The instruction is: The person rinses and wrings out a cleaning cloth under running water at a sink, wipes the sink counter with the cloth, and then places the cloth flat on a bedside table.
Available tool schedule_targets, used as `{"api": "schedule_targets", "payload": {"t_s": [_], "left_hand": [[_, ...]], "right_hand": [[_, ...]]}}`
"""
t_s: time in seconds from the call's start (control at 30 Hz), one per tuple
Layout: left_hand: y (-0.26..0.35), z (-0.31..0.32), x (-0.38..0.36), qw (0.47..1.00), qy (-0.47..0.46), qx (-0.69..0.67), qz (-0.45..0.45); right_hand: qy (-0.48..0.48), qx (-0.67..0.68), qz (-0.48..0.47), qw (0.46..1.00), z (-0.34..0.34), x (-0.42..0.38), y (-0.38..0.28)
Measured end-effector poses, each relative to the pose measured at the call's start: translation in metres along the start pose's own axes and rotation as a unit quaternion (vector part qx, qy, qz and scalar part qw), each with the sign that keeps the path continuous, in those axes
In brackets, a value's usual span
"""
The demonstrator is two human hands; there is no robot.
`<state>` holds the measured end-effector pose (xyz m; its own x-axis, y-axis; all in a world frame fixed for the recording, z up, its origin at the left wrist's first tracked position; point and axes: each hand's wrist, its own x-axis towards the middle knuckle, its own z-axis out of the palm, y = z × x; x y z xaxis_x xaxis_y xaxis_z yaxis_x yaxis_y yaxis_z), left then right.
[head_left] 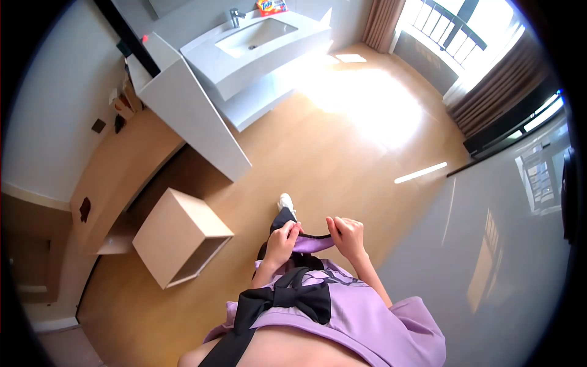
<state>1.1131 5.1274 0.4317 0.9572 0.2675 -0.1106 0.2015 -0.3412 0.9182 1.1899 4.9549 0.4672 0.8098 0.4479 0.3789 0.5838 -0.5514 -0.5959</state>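
Note:
A strip of purple cloth with a black edge [313,244] is stretched between my two hands, in front of my body. My left hand [281,243] is closed on its left end, and my right hand [347,237] pinches the right end with the thumb uppermost. The strip sags slightly in the middle. Just below it lies the purple garment [361,301] that I wear, with a large black bow [286,297] at the front. Whether the strip is part of this garment I cannot tell. A white shoe [285,202] and a dark trouser leg show beyond my left hand.
A wooden box-shaped stool [168,235] stands on the floor to the left, by a wooden desk [116,183]. Ahead is a white washbasin counter [214,73] with an orange Tide pack [271,7]. A glossy grey surface [471,244] runs along the right. Sunlight falls on the wood floor [275,147].

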Motion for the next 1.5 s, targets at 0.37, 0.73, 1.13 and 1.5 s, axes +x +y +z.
{"api": "schedule_targets", "payload": {"t_s": [0.37, 0.73, 1.13, 1.5], "left_hand": [[0.084, -0.051, 0.340, 0.995, -0.084, 0.047, 0.033], [0.056, -0.060, 0.569, 0.977, -0.162, 0.139, 0.009], [0.124, -0.212, 0.762, 0.988, 0.116, -0.096, -0.044], [-0.086, -0.233, 0.989, 0.966, 0.245, 0.059, -0.062]], "right_hand": [[-0.007, 0.012, 0.055, 0.998, 0.015, 0.272, 0.103], [-0.198, 0.061, -0.181, 0.961, 0.059, 0.559, 0.256], [-0.202, 0.334, -0.097, 0.916, 0.191, 0.841, 0.253], [-0.063, 0.020, -0.283, 0.957, 0.384, 1.009, 0.264]]}}
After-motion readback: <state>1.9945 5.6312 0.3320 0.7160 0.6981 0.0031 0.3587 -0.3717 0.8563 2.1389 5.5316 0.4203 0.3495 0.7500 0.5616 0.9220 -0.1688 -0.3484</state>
